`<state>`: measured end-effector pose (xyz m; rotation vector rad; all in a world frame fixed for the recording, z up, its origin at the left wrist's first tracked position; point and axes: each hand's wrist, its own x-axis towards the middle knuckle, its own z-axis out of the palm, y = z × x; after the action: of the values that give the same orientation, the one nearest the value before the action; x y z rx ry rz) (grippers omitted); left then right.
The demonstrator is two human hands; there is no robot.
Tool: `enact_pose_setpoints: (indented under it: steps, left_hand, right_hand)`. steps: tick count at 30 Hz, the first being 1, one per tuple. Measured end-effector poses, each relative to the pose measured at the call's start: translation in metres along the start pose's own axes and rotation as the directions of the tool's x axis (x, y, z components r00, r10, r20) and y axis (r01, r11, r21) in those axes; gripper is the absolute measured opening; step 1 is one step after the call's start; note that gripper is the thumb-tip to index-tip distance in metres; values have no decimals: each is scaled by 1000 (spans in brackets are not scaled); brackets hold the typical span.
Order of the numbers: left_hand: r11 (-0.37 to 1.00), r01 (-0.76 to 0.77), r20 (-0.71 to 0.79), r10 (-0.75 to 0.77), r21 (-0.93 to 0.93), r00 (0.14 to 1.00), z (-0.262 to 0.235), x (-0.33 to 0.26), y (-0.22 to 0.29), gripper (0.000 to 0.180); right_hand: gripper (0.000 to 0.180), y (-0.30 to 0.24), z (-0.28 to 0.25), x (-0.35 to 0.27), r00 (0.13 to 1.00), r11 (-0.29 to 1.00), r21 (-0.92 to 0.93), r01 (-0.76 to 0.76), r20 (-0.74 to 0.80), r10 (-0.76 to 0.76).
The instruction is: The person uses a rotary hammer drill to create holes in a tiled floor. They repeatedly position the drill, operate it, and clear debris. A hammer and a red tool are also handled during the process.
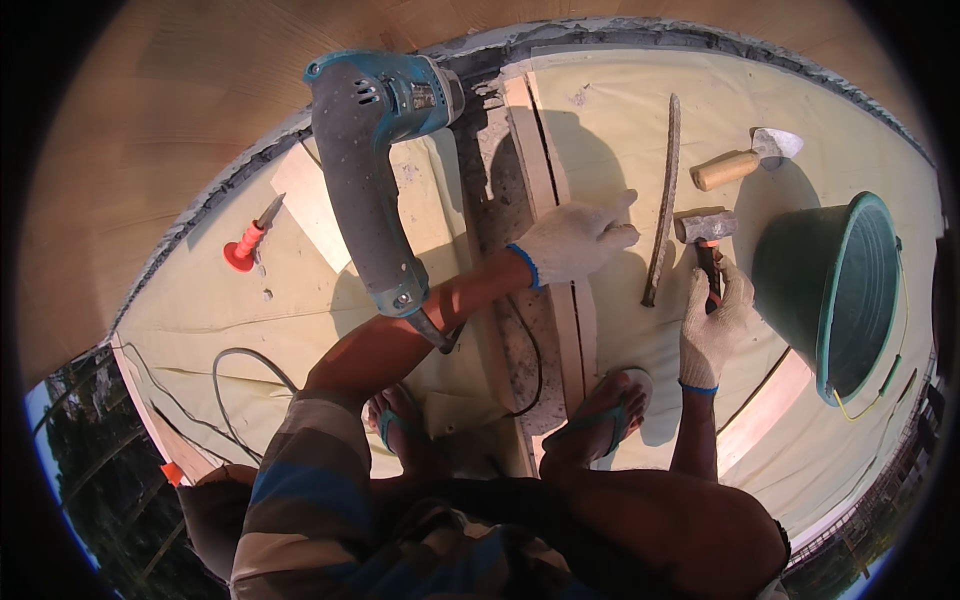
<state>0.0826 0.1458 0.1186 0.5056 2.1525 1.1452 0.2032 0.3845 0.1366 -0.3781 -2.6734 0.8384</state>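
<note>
My right hand [715,325], in a white knit glove with a blue cuff, is closed on the dark handle of a club hammer [706,228]. The hammer has a grey steel head and an orange band below it. To its left, my left hand [575,242], gloved the same way, reaches across a concrete strip with fingers apart and nothing in them. A rusty ribbed steel bar [663,200] lies between the hands. A blue and grey power tool [375,170] rises over my left forearm, its cord partly hiding the arm; its lower end is out of sight.
A trowel [745,162] with a wooden handle lies beyond the hammer. At right a green bucket [830,290] lies tilted. A chisel [254,235] with an orange grip is at left. Wooden boards [545,150] edge the rough concrete strip [500,180]; a black cable [225,365] loops near my feet.
</note>
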Motion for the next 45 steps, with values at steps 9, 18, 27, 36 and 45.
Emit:
enact_pose_setpoints:
  steps: [9,18,27,36,45]
  left_hand:
    - [911,61,40,-85,407,996,-153,-107,-75,46]
    - [553,114,-191,-464,-826,865,-212,-148,40,94]
    - [725,161,-297,-459,-669,837,-194,-142,56,127]
    - [809,239,-379,-485,-538,788,-203,-139,51,100]
    - [732,271,-335,-565,-625,754,-222,-159,35,84]
  right_hand:
    - [43,-126,53,14,681,641,599,-479,715,-159]
    - [59,-223,81,10,259,280,445,-851,818,-513]
    - [55,-236,58,13,546,387,689,-613,723,-423]
    - [45,-232,66,13,587,409,753,-515,658,-472]
    - [68,-251,81,11,516,475,700,-534,714,-473]
